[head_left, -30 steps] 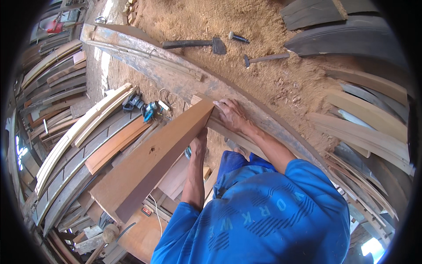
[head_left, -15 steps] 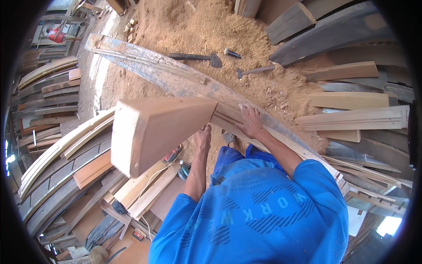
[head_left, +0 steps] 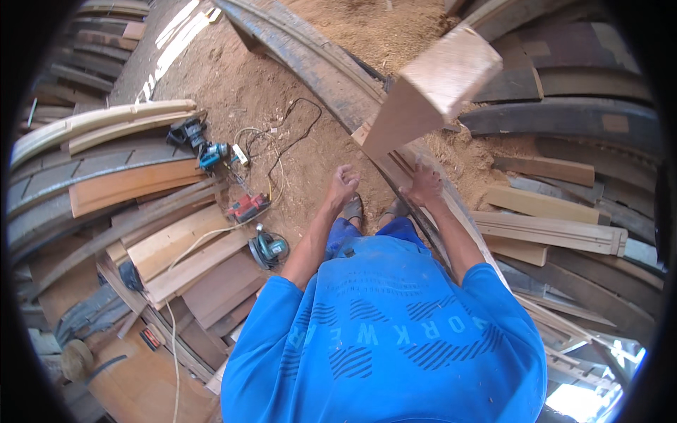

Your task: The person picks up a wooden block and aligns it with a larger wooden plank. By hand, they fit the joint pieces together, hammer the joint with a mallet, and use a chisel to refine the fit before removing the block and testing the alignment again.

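A thick pale wood block (head_left: 434, 84) rises from a long, narrow, worn plank bench (head_left: 303, 60), leaning toward the right and the far side. My left hand (head_left: 343, 185) hangs in the air just left of the bench, apart from the block, its fingers loosely bent with nothing in them. Across the bench, my right hand (head_left: 425, 185) lies with spread fingers on the wood close to the block's lower end. Whether its fingertips touch the block I cannot tell. Grooved strips run along the bench top beside it.
Left on the dirt floor are a teal power tool (head_left: 211, 155), a red power tool (head_left: 248, 207), a teal round-bodied power tool (head_left: 268, 247) and trailing cords (head_left: 278, 158). Stacked boards (head_left: 134, 187) fill the left; curved timbers (head_left: 557, 118) and planks (head_left: 546, 231) line the right. Sawdust (head_left: 352, 25) covers the far ground.
The block has swung from lying leftward over my left hand to standing up toward the right. My left hand has come off it. The view has shifted, bringing the power tools into sight.
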The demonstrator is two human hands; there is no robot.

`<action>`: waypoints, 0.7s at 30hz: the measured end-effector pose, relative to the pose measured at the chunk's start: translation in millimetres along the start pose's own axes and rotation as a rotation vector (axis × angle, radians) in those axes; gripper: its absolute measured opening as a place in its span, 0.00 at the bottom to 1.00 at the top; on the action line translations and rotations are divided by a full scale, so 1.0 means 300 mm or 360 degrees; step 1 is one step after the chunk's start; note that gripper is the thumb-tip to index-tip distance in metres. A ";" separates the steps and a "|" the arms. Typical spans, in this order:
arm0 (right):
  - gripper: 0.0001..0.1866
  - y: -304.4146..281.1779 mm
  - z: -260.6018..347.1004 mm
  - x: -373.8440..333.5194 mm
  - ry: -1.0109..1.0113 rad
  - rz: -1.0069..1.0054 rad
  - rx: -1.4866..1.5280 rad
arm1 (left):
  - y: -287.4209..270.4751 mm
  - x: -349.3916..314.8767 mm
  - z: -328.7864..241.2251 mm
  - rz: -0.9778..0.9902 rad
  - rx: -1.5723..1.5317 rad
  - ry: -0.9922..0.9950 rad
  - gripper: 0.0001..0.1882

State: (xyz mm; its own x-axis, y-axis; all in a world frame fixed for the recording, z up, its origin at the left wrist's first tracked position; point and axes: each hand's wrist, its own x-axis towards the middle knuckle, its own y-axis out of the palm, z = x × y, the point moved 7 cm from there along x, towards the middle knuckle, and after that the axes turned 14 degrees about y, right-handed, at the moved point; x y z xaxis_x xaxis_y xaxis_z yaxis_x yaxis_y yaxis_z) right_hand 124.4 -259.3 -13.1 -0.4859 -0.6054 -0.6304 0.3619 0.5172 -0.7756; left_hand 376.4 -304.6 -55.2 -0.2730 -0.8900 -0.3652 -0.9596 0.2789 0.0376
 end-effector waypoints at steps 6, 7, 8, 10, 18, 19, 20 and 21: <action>0.59 0.024 -0.042 0.142 -0.0452 -0.0077 0.0043 | -0.207 -0.220 0.284 -0.0016 0.0209 -0.0293 0.30; 0.59 0.003 -0.025 0.136 -0.0472 -0.0071 0.0015 | -0.252 -0.265 0.360 0.0015 0.0291 -0.0398 0.30; 0.57 -0.105 -0.010 0.102 -0.0615 -0.0192 0.0544 | -0.282 -0.298 0.390 0.0006 0.0274 -0.0400 0.30; 0.58 -0.337 0.003 -0.028 -0.0754 -0.0198 0.1315 | -0.336 -0.365 0.433 0.0000 0.0428 -0.0440 0.30; 0.68 -0.851 0.105 -0.479 -0.1180 -0.0732 0.1931 | -0.381 -0.307 0.437 0.0021 0.0569 -0.0189 0.34; 0.67 -0.865 0.090 -0.498 -0.1188 -0.0845 0.1935 | -0.351 -0.266 0.361 0.0047 0.0534 -0.0078 0.35; 0.67 -0.868 0.088 -0.507 -0.1185 -0.0862 0.1939 | -0.328 -0.235 0.295 0.0057 0.0539 -0.0066 0.35; 0.66 -0.863 0.087 -0.513 -0.1173 -0.0833 0.1941 | -0.295 -0.202 0.216 0.0103 0.0546 0.0037 0.34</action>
State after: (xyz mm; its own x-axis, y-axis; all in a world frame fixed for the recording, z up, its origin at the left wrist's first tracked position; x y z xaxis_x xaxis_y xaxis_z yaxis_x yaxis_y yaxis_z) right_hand 126.4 -315.6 283.9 -0.4039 -0.9058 0.1280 0.8766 -0.4233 -0.2288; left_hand 482.4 -252.1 -96.6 -0.3380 -0.8733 -0.3509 -0.8624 0.4367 -0.2561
